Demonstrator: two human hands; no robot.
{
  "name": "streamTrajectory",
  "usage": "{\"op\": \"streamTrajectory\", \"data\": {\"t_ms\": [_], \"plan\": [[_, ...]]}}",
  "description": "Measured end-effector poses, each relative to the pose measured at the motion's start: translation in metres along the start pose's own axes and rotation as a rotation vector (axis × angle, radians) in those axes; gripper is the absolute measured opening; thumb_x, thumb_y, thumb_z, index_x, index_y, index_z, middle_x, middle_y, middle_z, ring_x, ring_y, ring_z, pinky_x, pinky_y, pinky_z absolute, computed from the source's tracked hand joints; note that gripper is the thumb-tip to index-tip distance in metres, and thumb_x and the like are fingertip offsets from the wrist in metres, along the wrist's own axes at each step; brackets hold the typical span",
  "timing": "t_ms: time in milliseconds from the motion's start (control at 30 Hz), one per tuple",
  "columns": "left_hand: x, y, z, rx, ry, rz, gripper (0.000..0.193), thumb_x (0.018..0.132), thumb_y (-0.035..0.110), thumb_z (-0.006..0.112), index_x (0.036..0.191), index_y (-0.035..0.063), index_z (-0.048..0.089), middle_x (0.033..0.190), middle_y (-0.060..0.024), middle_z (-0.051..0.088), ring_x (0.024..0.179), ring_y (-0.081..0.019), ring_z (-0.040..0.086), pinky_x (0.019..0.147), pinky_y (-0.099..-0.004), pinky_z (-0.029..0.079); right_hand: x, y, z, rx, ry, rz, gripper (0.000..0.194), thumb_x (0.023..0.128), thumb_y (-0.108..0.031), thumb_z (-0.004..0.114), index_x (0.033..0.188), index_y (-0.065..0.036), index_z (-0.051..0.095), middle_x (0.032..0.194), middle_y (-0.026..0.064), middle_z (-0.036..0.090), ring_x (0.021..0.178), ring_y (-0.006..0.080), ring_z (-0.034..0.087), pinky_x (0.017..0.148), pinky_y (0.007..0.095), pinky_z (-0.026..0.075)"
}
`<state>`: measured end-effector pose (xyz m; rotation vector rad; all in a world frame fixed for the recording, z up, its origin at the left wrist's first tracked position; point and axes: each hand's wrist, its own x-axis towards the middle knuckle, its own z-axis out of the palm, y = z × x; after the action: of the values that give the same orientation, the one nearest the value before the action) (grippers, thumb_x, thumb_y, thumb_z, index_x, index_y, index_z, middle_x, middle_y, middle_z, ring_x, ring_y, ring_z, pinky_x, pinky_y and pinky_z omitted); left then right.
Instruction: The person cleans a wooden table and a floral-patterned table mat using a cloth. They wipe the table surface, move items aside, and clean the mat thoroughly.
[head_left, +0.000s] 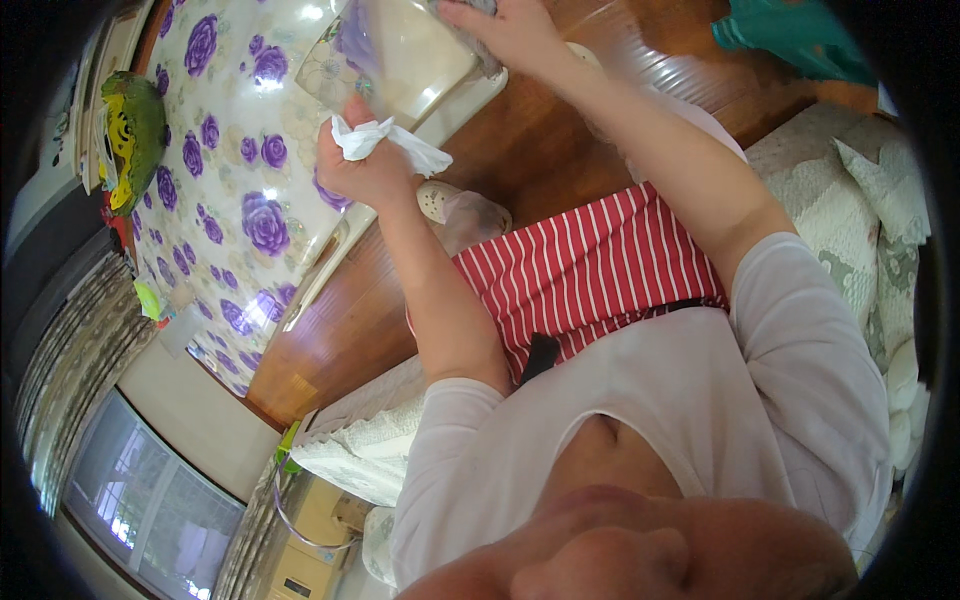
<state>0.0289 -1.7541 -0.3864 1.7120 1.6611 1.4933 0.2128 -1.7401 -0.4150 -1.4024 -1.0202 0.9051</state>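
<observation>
My left hand (367, 169) is closed around a crumpled white tissue (424, 154), which sticks out on both sides of the fist. It is over the near edge of a table covered with a glossy purple-rose tablecloth (266, 225). At the top of the view, my right hand (521, 34) presses a grey cloth (487, 56) against the table's edge. Between the hands, a cream-coloured bare part of the tabletop (427, 56) shows beside the tablecloth's edge. The far part of the right hand's cloth is cut off by the frame.
A green and yellow bowl-like object (135, 142) stands at the table's far left side. Below lies a brown wooden floor (540, 150), with a cream clog (435, 201) on my foot. A sofa with a pale quilted cover (832, 195) is at right; a teal item (787, 34) is at upper right.
</observation>
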Motion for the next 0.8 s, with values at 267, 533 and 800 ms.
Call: {"op": "streamTrajectory", "data": {"t_ms": [267,533,800], "plan": [[0.000,-0.001,0.002,-0.059,0.007,-0.030,0.031,0.088,0.012,0.070,0.064,0.0012,0.055,0.056,0.0014,0.051,0.053,-0.0076,0.039,0.046,-0.0266,0.035,-0.052,0.017,0.023,-0.337,0.282,-0.234,0.047,0.087,-0.025,0.067,0.122,0.000,0.048,0.111,0.0190,0.054,0.103,0.0318,0.052,0.090,0.0400,0.043],[0.000,0.004,-0.001,-0.002,0.012,-0.007,0.035,0.088,0.010,0.070,0.061,0.0021,0.049,0.054,0.0010,0.048,0.053,-0.0077,0.039,0.046,-0.0273,0.033,-0.100,-0.006,0.026,-0.131,0.099,0.011,0.047,0.088,-0.028,0.068,0.119,0.000,0.049,0.111,0.0191,0.052,0.105,0.0334,0.052,0.092,0.0405,0.042],[0.004,-0.008,-0.003,-0.081,-0.033,0.009,0.033,0.086,0.012,0.071,0.061,0.0021,0.052,0.053,-0.0005,0.050,0.052,-0.0086,0.040,0.047,-0.0272,0.034,-0.059,0.010,0.016,-0.004,0.196,-0.090,0.039,0.091,-0.020,0.064,0.121,0.000,0.051,0.103,0.0148,0.061,0.094,0.0260,0.059,0.085,0.0376,0.047]]}}
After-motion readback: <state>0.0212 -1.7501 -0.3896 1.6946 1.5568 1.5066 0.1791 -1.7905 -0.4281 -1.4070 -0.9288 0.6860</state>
